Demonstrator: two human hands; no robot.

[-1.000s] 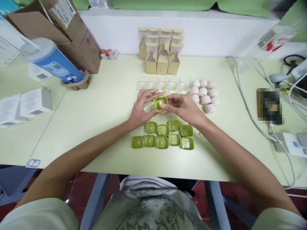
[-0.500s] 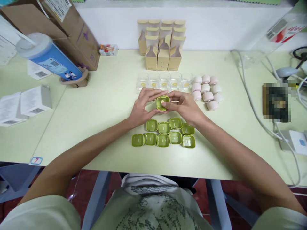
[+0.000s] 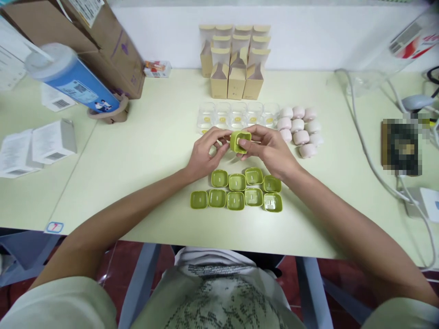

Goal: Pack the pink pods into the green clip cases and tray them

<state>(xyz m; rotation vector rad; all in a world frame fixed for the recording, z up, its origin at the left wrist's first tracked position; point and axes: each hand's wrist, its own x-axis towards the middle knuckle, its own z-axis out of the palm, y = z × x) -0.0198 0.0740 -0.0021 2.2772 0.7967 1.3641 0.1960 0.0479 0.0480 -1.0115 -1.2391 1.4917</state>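
Note:
A small green square cup [image 3: 234, 142] is held over the table, tilted with its opening turned to the right. My right hand [image 3: 270, 148] grips it, the thumb inside the cup and the fingers behind its far side. My left hand [image 3: 207, 153] is at the cup's left side, fingers half curled and thumb apart from the index finger. Its fingertips are close to the cup's wall; whether they touch it I cannot tell. Below the hands, several matching green cups [image 3: 235, 201] stand in two uneven rows, openings up.
Behind my hands are clear plastic cups [image 3: 238, 112] with yellow marks. Pale pink rounded pieces [image 3: 297, 125] are grouped at their right. Open cardboard boxes [image 3: 236, 84] stand by the wall. A blue canister [image 3: 84, 89] leans at left; a grey cable [image 3: 360, 132] runs along the right.
The green cup has turned and tilted to the right in my right hand. My left hand's fingers have come off its far and near sides and drawn back to its left.

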